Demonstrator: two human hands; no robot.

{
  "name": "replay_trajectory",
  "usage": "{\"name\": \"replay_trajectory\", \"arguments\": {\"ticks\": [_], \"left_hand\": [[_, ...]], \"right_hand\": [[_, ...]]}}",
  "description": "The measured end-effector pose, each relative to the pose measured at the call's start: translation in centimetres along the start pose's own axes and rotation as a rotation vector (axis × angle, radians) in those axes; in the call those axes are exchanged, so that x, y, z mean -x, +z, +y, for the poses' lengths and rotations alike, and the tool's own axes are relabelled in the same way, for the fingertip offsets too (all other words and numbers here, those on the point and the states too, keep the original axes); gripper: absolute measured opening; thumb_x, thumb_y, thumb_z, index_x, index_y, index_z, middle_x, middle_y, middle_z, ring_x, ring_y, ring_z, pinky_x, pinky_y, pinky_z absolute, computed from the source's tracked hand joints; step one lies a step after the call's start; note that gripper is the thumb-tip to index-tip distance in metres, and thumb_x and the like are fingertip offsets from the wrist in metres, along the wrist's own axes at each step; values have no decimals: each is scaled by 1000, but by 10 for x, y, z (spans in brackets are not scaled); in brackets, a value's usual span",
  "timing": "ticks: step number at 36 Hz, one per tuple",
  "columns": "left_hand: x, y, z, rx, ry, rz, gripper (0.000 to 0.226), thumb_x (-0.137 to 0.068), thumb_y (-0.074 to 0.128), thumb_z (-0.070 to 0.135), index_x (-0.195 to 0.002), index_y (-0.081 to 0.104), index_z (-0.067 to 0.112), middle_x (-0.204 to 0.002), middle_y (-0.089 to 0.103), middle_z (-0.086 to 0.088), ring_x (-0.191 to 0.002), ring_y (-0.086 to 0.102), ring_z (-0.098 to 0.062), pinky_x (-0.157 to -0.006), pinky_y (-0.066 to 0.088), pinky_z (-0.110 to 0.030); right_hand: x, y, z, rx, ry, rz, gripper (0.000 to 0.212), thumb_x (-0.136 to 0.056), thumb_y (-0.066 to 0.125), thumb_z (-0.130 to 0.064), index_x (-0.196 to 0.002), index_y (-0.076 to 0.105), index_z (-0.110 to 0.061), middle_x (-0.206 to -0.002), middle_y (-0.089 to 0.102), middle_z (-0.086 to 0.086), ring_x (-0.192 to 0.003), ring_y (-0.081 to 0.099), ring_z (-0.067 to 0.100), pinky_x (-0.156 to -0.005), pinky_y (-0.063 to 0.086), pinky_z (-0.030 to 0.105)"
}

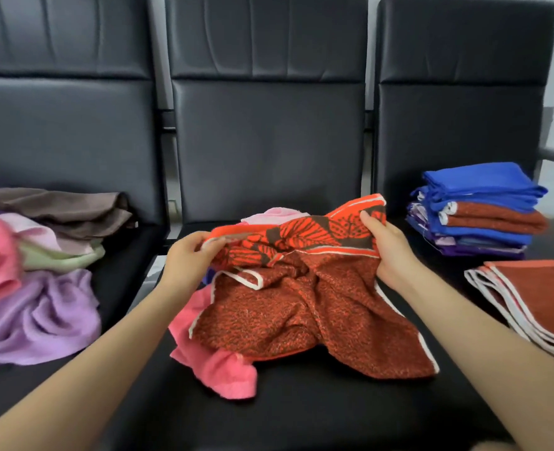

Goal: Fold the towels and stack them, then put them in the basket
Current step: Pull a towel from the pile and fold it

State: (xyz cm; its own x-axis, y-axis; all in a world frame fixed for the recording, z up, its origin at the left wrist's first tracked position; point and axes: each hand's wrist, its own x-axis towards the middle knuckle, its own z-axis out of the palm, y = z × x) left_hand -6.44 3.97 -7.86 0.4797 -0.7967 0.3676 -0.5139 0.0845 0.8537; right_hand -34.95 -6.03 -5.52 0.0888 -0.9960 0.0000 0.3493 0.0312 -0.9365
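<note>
While both hands (191, 255) (387, 249) grip an orange towel (301, 304), black seats (301, 402) (glossy) stretch beneath.

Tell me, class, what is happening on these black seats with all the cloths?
A person is holding up a crumpled orange-and-brown patterned towel with white edging over the middle black seat, the left hand and right hand each gripping its top edge. A pink towel lies under it. Unfolded pastel cloths are heaped on the left seat. On the right sit a folded stack of blue and rust towels and a folded rust towel. No basket is in view.
</note>
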Motion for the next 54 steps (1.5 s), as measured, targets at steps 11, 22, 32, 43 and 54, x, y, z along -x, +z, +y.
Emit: {"name": "replay_trajectory", "arguments": {"ticks": [11, 22, 32, 43, 54], "left_hand": [[-118, 7, 35, 386, -265, 144, 12, -86, 66, 20, -76, 67, 14, -82, 66, -8, -82, 61, -21, -83, 53, -39], [-71, 45, -15, -156, -379, -48, 57, -88, 59, 49, -121, 61, 3, -121, 64, -18, -114, 58, -30, -92, 44, -36], [33, 6, 0, -128, -348, -147, 39, -92, 57, 44, -99, 73, 8, -91, 67, -11, -87, 61, -27, -83, 45, -33], [80, -13, 16, 29, -378, -275, 35, -79, 72, 49, -91, 73, 16, -102, 71, -6, -100, 65, -22, -100, 47, -39], [114, -30, 31, -68, -23, -470, 11, -82, 75, 21, -90, 67, 21, -77, 67, 17, -65, 57, 20, -60, 39, 2]], "right_hand": [[-88, 31, -40, 172, -104, 101, 14, -95, 61, -20, -86, 67, -11, -85, 73, 4, -65, 65, 13, -78, 54, 33], [-58, 0, 16, 910, 56, 158, 40, -94, 54, -37, -117, 60, -4, -116, 59, 21, -120, 54, 33, -90, 41, 34], [28, -37, 12, 926, 74, 232, 55, -92, 62, -31, -136, 49, -1, -139, 52, 15, -128, 48, 32, -100, 37, 33], [82, -69, -8, 454, 356, -116, 21, -87, 70, -27, -102, 69, -11, -77, 76, 4, -64, 72, 15, -53, 55, 25], [107, -103, -1, 1345, -89, -568, 74, -54, 74, -74, -104, 71, -18, -111, 63, -1, -112, 51, 10, -107, 39, 35]]}}
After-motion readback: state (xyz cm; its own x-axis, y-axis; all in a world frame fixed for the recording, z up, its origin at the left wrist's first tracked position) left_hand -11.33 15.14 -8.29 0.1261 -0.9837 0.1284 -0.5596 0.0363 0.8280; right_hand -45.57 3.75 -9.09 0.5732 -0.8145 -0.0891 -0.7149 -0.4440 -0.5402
